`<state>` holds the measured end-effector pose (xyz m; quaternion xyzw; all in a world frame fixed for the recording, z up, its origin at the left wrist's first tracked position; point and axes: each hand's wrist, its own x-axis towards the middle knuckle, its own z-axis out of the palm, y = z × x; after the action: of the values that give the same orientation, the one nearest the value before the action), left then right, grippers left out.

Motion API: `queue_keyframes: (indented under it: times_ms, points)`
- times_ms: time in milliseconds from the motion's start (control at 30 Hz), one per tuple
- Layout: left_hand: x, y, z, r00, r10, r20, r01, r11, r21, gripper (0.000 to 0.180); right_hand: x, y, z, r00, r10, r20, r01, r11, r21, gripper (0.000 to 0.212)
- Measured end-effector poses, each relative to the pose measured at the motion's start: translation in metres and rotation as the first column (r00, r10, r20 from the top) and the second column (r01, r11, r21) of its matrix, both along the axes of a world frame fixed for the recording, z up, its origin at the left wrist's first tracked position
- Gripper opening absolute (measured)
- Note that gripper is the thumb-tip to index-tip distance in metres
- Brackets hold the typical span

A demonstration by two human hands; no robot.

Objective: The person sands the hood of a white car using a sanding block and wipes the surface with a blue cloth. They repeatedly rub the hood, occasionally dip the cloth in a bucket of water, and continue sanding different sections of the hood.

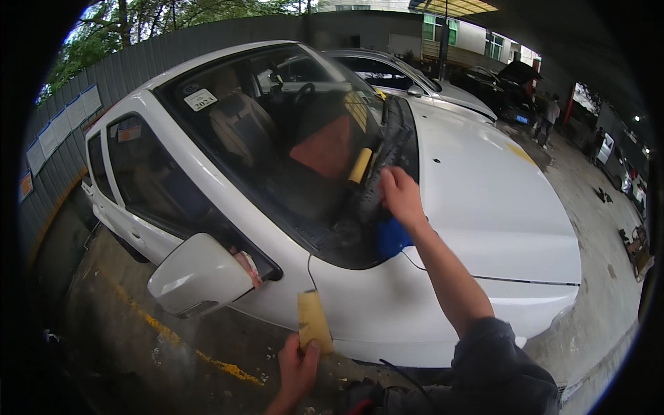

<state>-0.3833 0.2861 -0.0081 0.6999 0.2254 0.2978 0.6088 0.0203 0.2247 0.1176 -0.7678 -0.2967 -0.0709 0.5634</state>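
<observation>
At the bottom middle, my left hand (pixel 299 366) grips a yellow, flat, rectangular piece (pixel 314 321) between thumb and fingers, held up beside the white car's (pixel 373 304) front fender. My right hand (pixel 401 197) reaches across to the base of the windshield, its fingers curled closed at the edge of the black cowl panel (pixel 370 197). What those fingers hold, if anything, is hidden. Just below that hand shows something blue (pixel 392 237) at the corner of the hood. A yellow strip (pixel 360 166) appears beside the cowl, against the lower windshield (pixel 277 166).
The white side mirror (pixel 200 275) sticks out at the left, with a crumpled pinkish thing (pixel 247 268) at its base. The hood (pixel 484 187) spreads to the right. A silver car (pixel 443 90) stands behind. Further off, a person (pixel 550 119) is near a dark car with its hood raised (pixel 508 90).
</observation>
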Motion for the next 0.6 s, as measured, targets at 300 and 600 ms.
queue_keyframes:
  times_ms: [300,600]
  points:
    - [0.162,-0.12,0.063,0.567,-0.777,-0.275,0.572,0.131,0.81,0.057,-0.216,-0.264,-0.086,0.78,-0.046,-0.625,0.225,0.951,0.212,0.038]
    - [0.373,-0.072,0.045,1.0,-0.014,-0.012,0.012,0.027,1.0,0.033,-0.381,-0.619,-0.247,0.011,-0.815,-0.579,0.981,0.12,-0.15,0.054]
